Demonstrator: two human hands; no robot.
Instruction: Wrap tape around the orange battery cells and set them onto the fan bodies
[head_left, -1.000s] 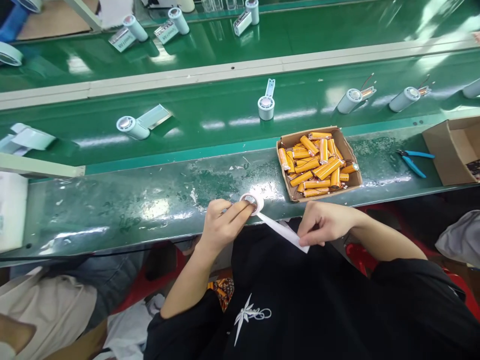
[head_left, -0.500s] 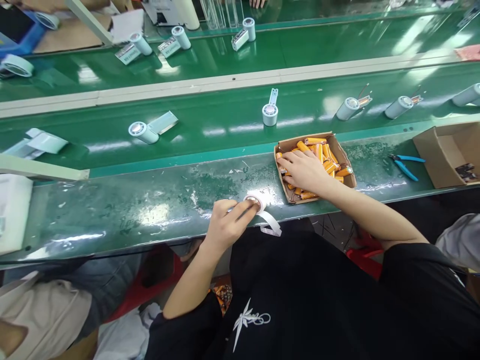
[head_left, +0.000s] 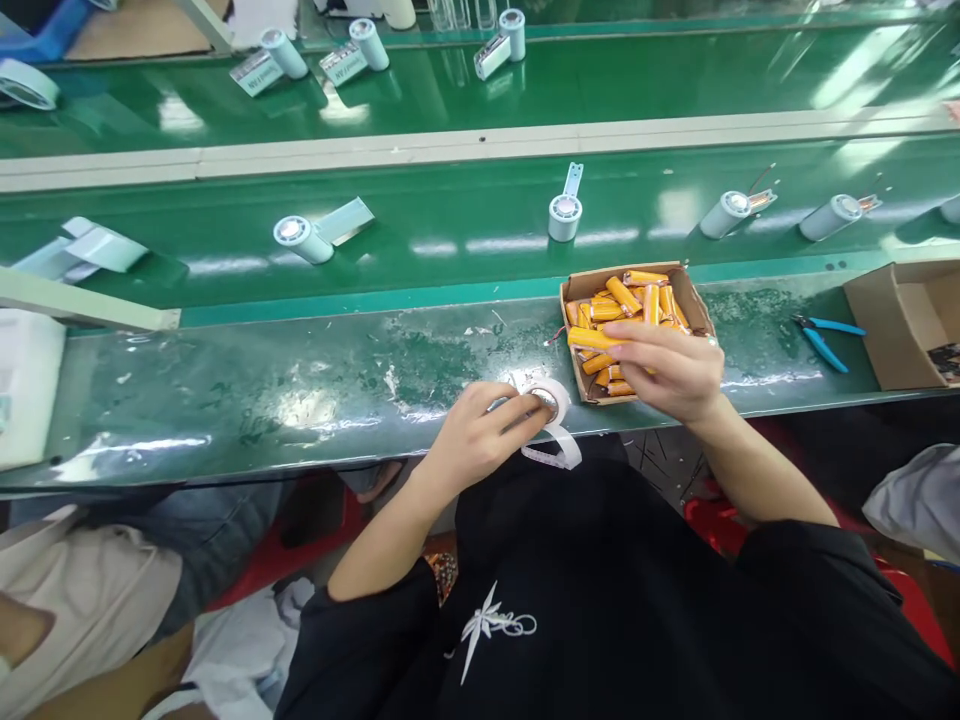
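Note:
My left hand [head_left: 495, 430] is closed on a roll of white tape [head_left: 557, 398] at the bench's front edge, fingers through its core. A loose strip of tape [head_left: 564, 452] curls down from the roll. Between the thumb and fingers of my right hand [head_left: 671, 368] is an orange battery [head_left: 591, 340] with thin wires at its left end. This hand is over the front of a cardboard box [head_left: 576, 372] holding several more orange batteries [head_left: 622, 293].
Blue-handled cutters [head_left: 829, 340] and a second cardboard box [head_left: 870, 345] are on the right of the bench [head_left: 247, 390]. Behind runs a green conveyor [head_left: 450, 220] with several pale blue fan units [head_left: 565, 218]. A white block [head_left: 26, 390] stands at far left. Another person [head_left: 82, 590] sits at left.
My right hand let go of the tape's end, reached into the box and now holds a battery. The strip has curled under the roll, which stays in my left hand.

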